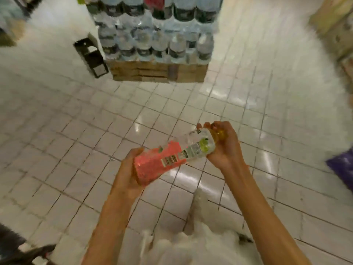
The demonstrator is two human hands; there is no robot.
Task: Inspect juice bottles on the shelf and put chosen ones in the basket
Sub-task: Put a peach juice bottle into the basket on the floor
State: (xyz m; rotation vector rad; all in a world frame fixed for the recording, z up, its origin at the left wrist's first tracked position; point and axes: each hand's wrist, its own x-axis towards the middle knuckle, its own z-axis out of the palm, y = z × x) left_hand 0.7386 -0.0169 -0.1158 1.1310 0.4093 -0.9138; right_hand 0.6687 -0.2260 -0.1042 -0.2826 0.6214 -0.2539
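Floor: pale square-tiled shop floor (80, 142) fills most of the view, with glare streaks and motion blur
Stock: shrink-wrapped stack of clear plastic water bottles (154, 29) on a wooden pallet (158, 71), well beyond the hands
Basket: a dark shape with a red trim at the lower left corner (24, 251) may be the basket, too blurred to say
Bottle: clear plastic juice bottle with pink-red drink in its lower half (162, 159), lying tilted in mid-air between both hands, base toward the left, barcode label facing up, yellow cap (219, 133) at the upper right
Left hand: left hand (128, 169) cups and grips the pink base end from below, fingers wrapped behind it
Right hand: right hand (223, 144) is curled round the neck and cap end, gripping it
Progress: I judge the bottle is off the shelf and under inspection; no shelf is in view
Left to do: decide on it, then place it in the basket; nothing shows any bottle already there
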